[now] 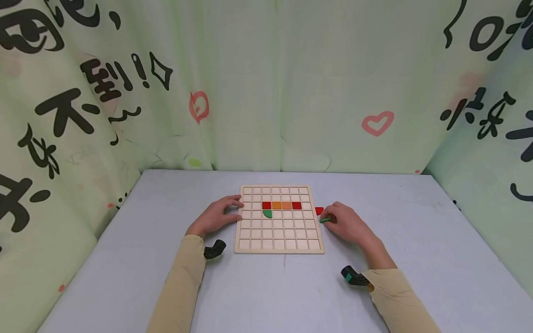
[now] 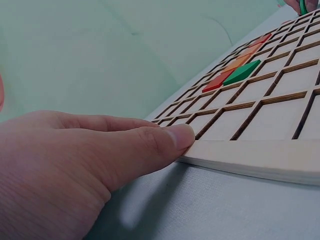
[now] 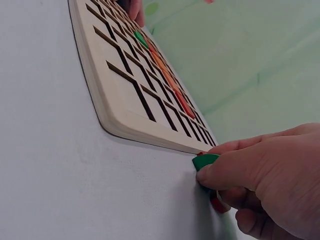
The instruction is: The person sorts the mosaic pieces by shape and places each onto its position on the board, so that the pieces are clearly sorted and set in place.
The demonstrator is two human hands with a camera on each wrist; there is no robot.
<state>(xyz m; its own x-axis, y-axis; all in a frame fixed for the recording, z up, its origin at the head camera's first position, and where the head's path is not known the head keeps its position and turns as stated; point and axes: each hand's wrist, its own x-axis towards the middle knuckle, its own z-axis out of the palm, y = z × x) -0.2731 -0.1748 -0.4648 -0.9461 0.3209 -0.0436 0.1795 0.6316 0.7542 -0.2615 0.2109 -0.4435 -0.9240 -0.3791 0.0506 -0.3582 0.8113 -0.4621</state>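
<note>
- Tan sleeves (image 1: pixel 176 286) come in at the front.
- Right hand (image 1: pixel 344 223) pinches a green piece (image 1: pixel 326 220) just right of the board (image 1: pixel 279 251).
- Left hand (image 1: pixel 217 214), fingers extended, touches the board's left rim.
- Green quarter-round (image 1: pixel 267 214) on the board.
- Red piece (image 1: pixel 319 211) beside the board.
- Red-orange-orange-red row (image 1: pixel 276 205) beyond the quarter-round.
- Curtain (image 1: pixel 283 92).

head view bright | wrist views dimmer | soft shadows on table (image 1: pixel 283 291)
</note>
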